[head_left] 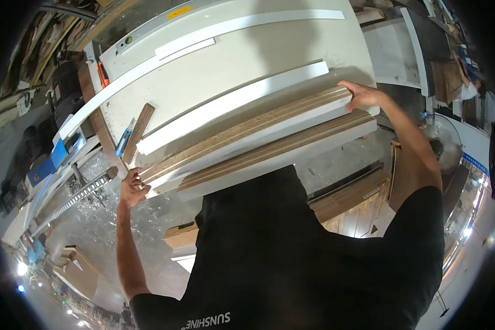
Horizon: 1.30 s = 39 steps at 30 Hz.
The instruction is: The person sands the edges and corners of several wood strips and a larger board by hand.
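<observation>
Left hand is curled round the left end of a board stack, right hand gripping the other end, so it's sitting right between them. Runs along the near edge of the worktop, with a second stack just nearer and a white strip just beyond.

One person has two hands: one left hand and one right hand. There are two stacks of boards, one thick white board by itself, one blue tool and one big table. The boards in each stack are too blurry to count.
</observation>
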Each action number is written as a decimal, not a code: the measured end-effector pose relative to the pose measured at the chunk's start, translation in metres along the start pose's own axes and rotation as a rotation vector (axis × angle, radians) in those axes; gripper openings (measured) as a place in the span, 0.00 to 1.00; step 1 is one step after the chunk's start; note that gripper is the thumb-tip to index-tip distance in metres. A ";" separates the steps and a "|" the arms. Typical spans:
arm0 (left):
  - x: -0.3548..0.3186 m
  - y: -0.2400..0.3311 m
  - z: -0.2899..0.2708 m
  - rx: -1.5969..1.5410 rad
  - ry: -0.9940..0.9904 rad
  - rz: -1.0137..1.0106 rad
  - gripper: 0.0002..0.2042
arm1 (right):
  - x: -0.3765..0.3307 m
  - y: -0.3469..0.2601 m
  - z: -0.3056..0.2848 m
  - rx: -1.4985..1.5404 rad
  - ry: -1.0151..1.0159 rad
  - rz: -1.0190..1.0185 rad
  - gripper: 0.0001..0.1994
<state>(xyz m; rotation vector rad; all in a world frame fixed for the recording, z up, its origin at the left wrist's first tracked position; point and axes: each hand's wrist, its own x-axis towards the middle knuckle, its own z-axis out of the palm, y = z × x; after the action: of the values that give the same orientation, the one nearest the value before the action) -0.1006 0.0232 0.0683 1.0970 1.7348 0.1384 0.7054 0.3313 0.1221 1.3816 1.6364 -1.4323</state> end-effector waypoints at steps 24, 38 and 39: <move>0.027 0.004 0.035 -0.474 0.000 -0.085 0.37 | 0.066 0.019 0.041 0.254 0.270 0.115 0.46; 0.041 0.002 0.064 -0.479 0.175 -0.020 0.21 | 0.084 0.023 0.044 0.368 0.412 0.131 0.48; 0.039 0.004 0.066 -0.491 0.213 -0.020 0.21 | 0.084 0.023 0.044 0.380 0.437 0.117 0.48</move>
<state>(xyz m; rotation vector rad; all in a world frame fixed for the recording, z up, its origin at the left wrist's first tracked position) -0.0479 0.0280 0.0133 0.7204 1.7676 0.6533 0.6911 0.3160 0.0266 2.0920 1.5461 -1.4984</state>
